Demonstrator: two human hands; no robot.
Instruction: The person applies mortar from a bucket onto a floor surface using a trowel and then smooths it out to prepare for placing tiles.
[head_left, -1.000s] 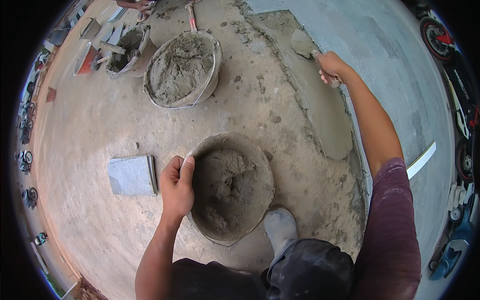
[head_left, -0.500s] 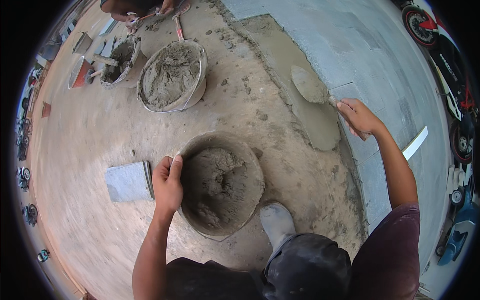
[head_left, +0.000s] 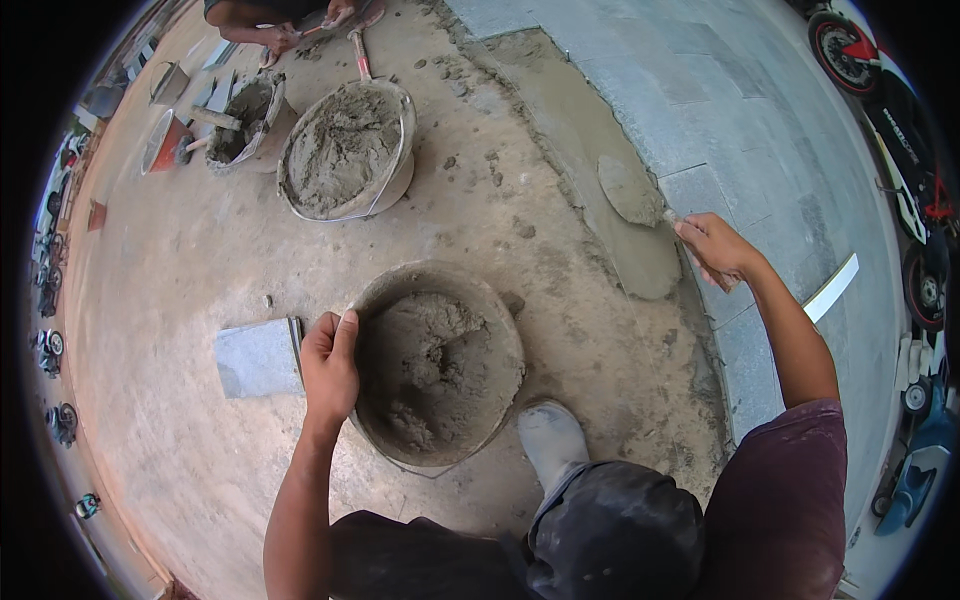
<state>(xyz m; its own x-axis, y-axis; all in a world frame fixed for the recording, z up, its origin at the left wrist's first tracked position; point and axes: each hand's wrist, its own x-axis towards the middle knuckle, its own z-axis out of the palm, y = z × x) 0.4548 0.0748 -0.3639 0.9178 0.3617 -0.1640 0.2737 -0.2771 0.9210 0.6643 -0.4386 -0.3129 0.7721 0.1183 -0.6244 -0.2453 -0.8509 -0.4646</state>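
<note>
On stained concrete ground (head_left: 210,250), the left hand (head_left: 331,367) grips a mortar-crusted bucket (head_left: 440,279) by its rim; the right hand (head_left: 716,250) grips a rounded, grey-smeared trowel (head_left: 628,190).

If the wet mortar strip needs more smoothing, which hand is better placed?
Probably the right hand: it grips the trowel, whose blade is over the mortar strip. The left hand holds the near bucket, away from the strip.

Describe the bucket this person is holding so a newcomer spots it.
Find the brown ground left of the grey paving. Nearest the person's grey boot is a round bucket, gripped by the left hand. Unlike the full bucket farther off, its mortar lies well below the rim.
</note>
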